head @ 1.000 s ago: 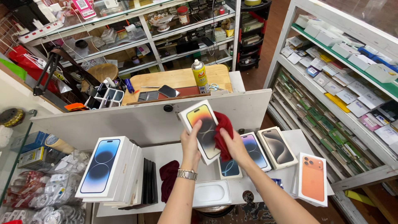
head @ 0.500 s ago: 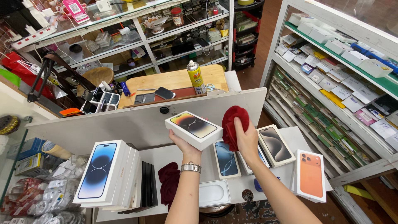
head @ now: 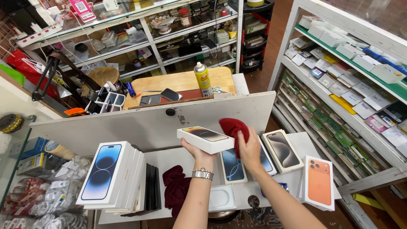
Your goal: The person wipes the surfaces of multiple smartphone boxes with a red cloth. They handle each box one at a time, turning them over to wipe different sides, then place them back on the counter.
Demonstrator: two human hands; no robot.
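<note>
My left hand (head: 197, 151) holds a white phone box (head: 205, 139) flat from below, its printed lid facing up. A silver watch (head: 202, 174) sits on that wrist. My right hand (head: 249, 149) grips a dark red cloth (head: 233, 128) against the box's right end. Both hands are above a white shelf (head: 169, 159) where more phone boxes lean upright: a blue one (head: 232, 165) and a grey one (head: 281, 150) just behind my hands.
A stack of phone boxes (head: 109, 176) stands at the left, black ones beside it. A second dark red cloth (head: 176, 189) lies on the shelf. An orange phone box (head: 319, 182) stands at the right. A yellow spray can (head: 202, 79) sits on the wooden counter beyond.
The box went from upright, with the cloth pressed on its face, to lying flat on my left palm. My right hand with the cloth moved to the box's right end.
</note>
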